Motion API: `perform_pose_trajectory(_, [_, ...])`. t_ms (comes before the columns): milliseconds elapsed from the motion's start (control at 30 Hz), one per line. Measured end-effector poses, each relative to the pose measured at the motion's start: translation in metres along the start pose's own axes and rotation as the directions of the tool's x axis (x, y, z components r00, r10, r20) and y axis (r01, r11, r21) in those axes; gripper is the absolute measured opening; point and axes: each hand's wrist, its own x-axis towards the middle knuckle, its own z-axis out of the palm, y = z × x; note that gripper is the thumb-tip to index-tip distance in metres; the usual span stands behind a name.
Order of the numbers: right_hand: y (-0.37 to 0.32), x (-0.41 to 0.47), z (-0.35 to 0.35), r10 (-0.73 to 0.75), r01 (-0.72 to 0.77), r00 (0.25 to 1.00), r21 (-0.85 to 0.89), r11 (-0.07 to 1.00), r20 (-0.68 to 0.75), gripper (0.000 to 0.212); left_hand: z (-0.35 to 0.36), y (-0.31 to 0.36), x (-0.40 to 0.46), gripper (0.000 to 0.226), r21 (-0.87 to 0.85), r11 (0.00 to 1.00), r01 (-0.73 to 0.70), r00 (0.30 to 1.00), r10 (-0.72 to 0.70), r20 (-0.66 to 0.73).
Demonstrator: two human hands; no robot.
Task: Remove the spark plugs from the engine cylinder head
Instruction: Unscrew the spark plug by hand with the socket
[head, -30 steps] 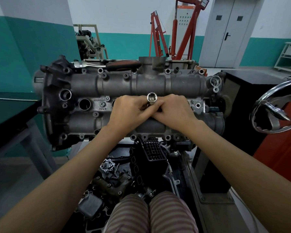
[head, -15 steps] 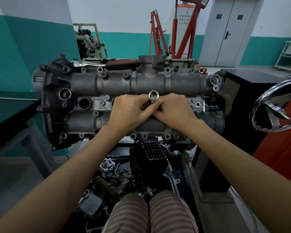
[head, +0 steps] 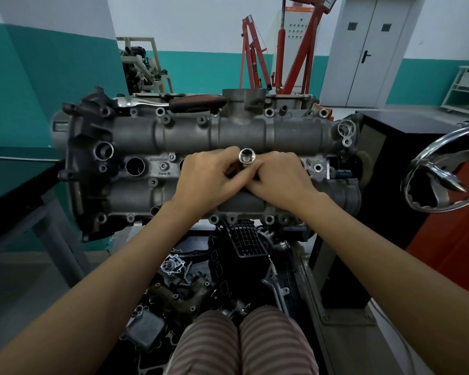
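Note:
The grey engine cylinder head (head: 136, 136) lies across the stand in front of me. A shiny spark plug socket (head: 247, 156) stands upright in a plug well at its middle, open end up. My left hand (head: 209, 180) and my right hand (head: 279, 180) meet around the socket's shaft, fingers pinched on it from both sides. An open plug well (head: 135, 166) shows to the left of my hands. No spark plug is visible; the well under my hands is hidden.
A ratchet with a dark red handle (head: 195, 102) rests on the head's far edge. A chrome wheel (head: 444, 169) juts in from the right. Loose engine parts (head: 190, 288) lie on the floor below. A red engine crane (head: 282, 50) stands behind.
The socket has risen slightly between my fingers. Both hands stay closed around it at the same well.

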Motion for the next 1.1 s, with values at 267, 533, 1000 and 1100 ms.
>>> perform_pose_trajectory(267, [-0.0018,-0.0002,-0.0012,0.022,-0.021,1.000,0.015,1.000,-0.016,0.044,0.0006,0.0009,-0.0005,0.036,0.066,0.998,-0.007,1.000,0.008,-0.015])
perform_pose_trajectory(533, [-0.0020,0.0005,-0.0003,-0.003,0.004,1.000,0.042,0.999,-0.008,0.033,-0.0014,0.0048,0.0006,0.029,0.015,1.000,-0.013,1.000,0.013,0.012])
perform_pose_trajectory(1000, [-0.0026,-0.0009,-0.0003,-0.006,0.006,1.000,0.025,1.000,-0.001,0.028,-0.0018,0.0057,0.0009,0.025,0.006,1.000,-0.018,1.000,0.018,0.008])
perform_pose_trajectory(1100, [-0.0034,-0.0003,-0.0004,0.021,-0.021,0.999,0.017,1.000,-0.038,0.044,-0.0001,0.0038,-0.0002,0.029,0.064,0.998,-0.021,1.000,0.022,-0.006])
